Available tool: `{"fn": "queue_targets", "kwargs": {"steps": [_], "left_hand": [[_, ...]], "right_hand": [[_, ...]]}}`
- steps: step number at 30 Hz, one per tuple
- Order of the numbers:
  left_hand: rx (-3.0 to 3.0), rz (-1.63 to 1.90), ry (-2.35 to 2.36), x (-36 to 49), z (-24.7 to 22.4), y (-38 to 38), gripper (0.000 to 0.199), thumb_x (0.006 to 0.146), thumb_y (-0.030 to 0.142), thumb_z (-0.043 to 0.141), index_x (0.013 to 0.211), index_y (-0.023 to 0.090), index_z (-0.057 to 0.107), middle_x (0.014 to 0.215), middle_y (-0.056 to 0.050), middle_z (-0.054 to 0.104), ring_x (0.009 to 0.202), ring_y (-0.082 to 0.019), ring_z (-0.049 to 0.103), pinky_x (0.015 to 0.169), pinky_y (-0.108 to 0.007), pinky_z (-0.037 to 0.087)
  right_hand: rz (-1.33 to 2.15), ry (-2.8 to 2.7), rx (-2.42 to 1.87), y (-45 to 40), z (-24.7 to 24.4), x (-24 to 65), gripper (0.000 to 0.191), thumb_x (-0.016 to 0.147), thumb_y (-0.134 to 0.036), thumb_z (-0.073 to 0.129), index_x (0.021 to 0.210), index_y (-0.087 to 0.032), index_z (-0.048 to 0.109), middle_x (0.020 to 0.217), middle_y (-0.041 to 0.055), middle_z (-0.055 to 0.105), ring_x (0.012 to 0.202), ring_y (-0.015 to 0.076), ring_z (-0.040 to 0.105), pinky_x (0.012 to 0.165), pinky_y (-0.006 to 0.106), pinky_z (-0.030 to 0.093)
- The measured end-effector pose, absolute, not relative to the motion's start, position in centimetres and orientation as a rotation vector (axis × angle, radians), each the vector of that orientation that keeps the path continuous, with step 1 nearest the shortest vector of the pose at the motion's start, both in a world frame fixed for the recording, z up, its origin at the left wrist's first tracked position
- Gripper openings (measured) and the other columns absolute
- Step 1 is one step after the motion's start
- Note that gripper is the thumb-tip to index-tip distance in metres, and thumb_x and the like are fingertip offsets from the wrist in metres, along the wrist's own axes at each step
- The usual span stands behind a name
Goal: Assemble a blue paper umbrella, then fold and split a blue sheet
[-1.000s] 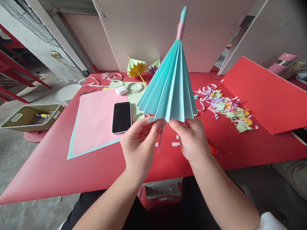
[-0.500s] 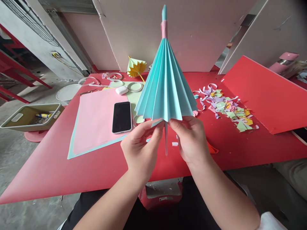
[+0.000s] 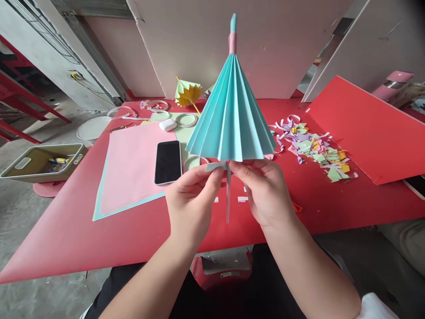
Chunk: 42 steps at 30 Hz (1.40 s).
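Observation:
A pleated turquoise paper umbrella points up in front of me, with a pink band round its top below the blue tip. Just under its hem, my left hand pinches a short pale blue paper strip between thumb and fingers. My right hand is closed at the centre beneath the pleats, gripping the umbrella from below; its curled fingers are partly hidden. Between the hands a narrow pale piece hangs down, and I cannot tell whether it is stick or strip.
Left on the red table are pink paper sheets, a phone, a white case and tape rolls. A small yellow-green paper umbrella stands behind. Paper scraps lie right, beside a raised red board.
The umbrella's tip has come down slightly and shifted right, and its pleats have turned a little. The pale strip in my left hand shows more plainly below the hem.

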<state>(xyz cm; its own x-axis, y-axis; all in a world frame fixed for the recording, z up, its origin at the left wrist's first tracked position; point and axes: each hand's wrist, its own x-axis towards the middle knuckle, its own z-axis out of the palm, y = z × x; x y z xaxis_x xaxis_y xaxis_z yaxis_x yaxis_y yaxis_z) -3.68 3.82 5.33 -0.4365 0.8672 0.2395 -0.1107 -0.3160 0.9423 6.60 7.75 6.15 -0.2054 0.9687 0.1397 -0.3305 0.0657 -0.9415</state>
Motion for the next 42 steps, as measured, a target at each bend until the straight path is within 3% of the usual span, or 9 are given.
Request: {"fn": "queue_targets", "kwargs": {"steps": [9, 16, 25, 31, 36, 42], "left_hand": [[0.899, 1.728, 1.079, -4.1, 5.8, 3.8, 0.005, 0.076, 0.022, 0.066, 0.075, 0.024, 0.071, 0.073, 0.001, 0.069, 0.071, -0.015, 0.066, 0.057, -0.023, 0.056], [0.961, 1.788, 1.136, -3.7, 5.6, 3.6, 0.005, 0.076, 0.022, 0.067, 0.079, 0.022, 0.07, 0.076, 0.0, 0.068, 0.07, -0.013, 0.064, 0.062, -0.024, 0.056], [1.262, 1.848, 1.237, -3.3, 5.7, 3.3, 0.009, 0.077, 0.015, 0.065, 0.083, 0.02, 0.069, 0.076, 0.002, 0.065, 0.071, -0.011, 0.062, 0.066, -0.022, 0.056], [1.313, 1.813, 1.277, -3.2, 5.3, 3.6, 0.016, 0.075, 0.015, 0.067, 0.089, 0.021, 0.068, 0.077, 0.002, 0.066, 0.064, -0.011, 0.064, 0.055, -0.019, 0.056], [1.267, 1.884, 1.275, -3.1, 5.1, 3.8, 0.013, 0.074, 0.014, 0.067, 0.086, 0.02, 0.068, 0.08, 0.0, 0.067, 0.069, -0.012, 0.066, 0.06, -0.02, 0.058], [1.26, 2.008, 1.255, -3.5, 4.5, 4.3, 0.017, 0.074, 0.01, 0.066, 0.088, 0.021, 0.067, 0.083, 0.0, 0.067, 0.078, -0.013, 0.065, 0.07, -0.024, 0.058]], "right_hand": [[1.429, -1.175, -0.763, 7.7, 6.4, 6.8, 0.005, 0.074, -0.028, 0.067, 0.077, -0.028, 0.07, 0.077, -0.0022, 0.069, 0.081, 0.0162, 0.065, 0.08, 0.033, 0.052], [1.38, -1.203, -0.765, 7.7, 6.4, 6.8, 0.006, 0.074, -0.028, 0.067, 0.078, -0.028, 0.07, 0.073, -0.0025, 0.069, 0.074, 0.0162, 0.065, 0.074, 0.033, 0.053], [1.375, -1.219, -0.726, 7.9, 6.2, 7.1, 0.01, 0.072, -0.034, 0.067, 0.08, -0.029, 0.071, 0.078, -0.0017, 0.069, 0.082, 0.0194, 0.065, 0.071, 0.033, 0.052], [1.35, -1.211, -0.732, 8.0, 6.1, 7.1, 0.008, 0.073, -0.029, 0.067, 0.08, -0.03, 0.071, 0.076, -0.0017, 0.069, 0.082, 0.0187, 0.065, 0.069, 0.031, 0.052], [1.321, -1.238, -0.769, 7.8, 6.0, 7.0, 0.01, 0.078, -0.029, 0.062, 0.081, -0.028, 0.071, 0.078, -0.0009, 0.069, 0.084, 0.0177, 0.064, 0.072, 0.031, 0.053], [1.164, -1.446, -0.81, 7.1, 6.4, 6.8, 0.02, 0.078, -0.032, 0.062, 0.097, -0.027, 0.068, 0.096, 0.0008, 0.066, 0.089, 0.0163, 0.063, 0.076, 0.03, 0.054]]}}
